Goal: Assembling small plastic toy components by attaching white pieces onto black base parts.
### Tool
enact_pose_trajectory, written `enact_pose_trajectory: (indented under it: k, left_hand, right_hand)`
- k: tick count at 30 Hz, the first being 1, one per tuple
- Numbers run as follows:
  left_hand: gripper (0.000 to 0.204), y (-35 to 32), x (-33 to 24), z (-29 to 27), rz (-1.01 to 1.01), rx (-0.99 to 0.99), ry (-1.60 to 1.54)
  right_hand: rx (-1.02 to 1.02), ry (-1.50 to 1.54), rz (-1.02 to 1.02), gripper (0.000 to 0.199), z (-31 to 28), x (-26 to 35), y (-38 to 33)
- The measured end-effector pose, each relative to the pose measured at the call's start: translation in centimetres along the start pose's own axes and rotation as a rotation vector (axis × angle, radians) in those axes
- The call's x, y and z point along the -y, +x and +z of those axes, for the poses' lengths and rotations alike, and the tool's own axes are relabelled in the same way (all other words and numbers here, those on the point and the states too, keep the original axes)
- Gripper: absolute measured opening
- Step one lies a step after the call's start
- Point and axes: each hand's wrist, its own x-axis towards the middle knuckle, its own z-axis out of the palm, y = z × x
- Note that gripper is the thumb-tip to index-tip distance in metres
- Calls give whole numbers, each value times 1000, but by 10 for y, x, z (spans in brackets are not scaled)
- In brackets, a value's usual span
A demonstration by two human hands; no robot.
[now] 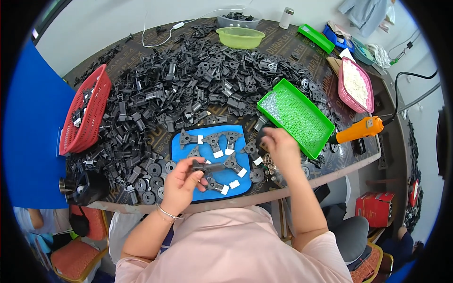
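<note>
Head view: black plastic part pinched in left hand above blue mat, presumably raised for access. Right hand blurred beside green tray; grip cannot be told. Tray probably kept close for reach.

Workshop: masses of black parts

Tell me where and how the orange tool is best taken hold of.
Probably around the middle of the orange tool, with the right hand coming from above. Its body is long and rounded and lies roughly sideways; the green tray crowds its left end, the black cord leaves its right end, and a small black object sits on its near side.
</note>
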Motion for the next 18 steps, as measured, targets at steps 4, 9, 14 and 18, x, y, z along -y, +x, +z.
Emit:
enact_pose_trajectory:
  k: [4,9,14,18]
  left_hand:
    - [28,6,-1,-9,-13,-25,20]
    - [27,5,-2,-10,-54,-45,44]
    - [27,10,-3,-2,-97,-26,35]
    - [28,10,-4,0,-90,2,60]
  right_hand:
    - [18,-243,41,16,-3,-21,-1]
    - [216,-142,82,14,-23,-9,-14]
    - [248,-81,22,13,-18,-16,-21]
    - [392,-30,-18,16,-34,-15,-19]
